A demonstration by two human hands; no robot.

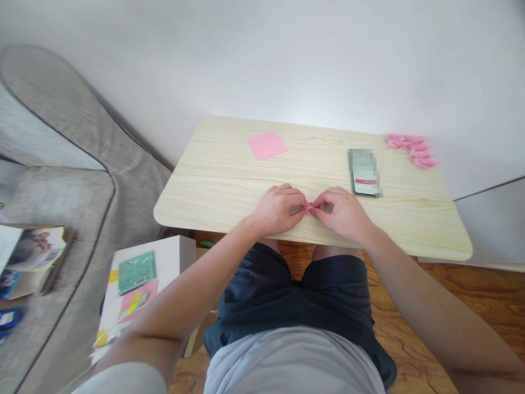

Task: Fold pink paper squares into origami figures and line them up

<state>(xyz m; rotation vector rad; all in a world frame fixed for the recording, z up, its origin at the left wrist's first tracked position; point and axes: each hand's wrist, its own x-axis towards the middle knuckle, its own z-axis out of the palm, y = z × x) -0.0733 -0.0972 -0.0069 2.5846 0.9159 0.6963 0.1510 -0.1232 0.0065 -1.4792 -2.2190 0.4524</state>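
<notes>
Between my two hands, near the front edge of the pale wood table (pixel 221 186), is a small folded piece of pink paper (pixel 310 208). My left hand (pixel 281 209) pinches its left side between thumb and fingers. From the other side my right hand (pixel 338 210) pinches it as well. The fingertips cover much of the folds, so its exact shape is hard to make out. Flat pink square paper (pixel 267 145) lies farther back on the table, to the left. Several folded pink paper pieces (pixel 414 149) sit in a row at the back right corner.
A phone (pixel 364 173) with a lit, partly blurred screen lies right of my hands. Left of the table, a white box (pixel 168 257) carries a green packet (pixel 137 272) and pink paper. A grey sofa (pixel 123 169) with magazines (pixel 35 251) stands farther left. Behind is a white wall.
</notes>
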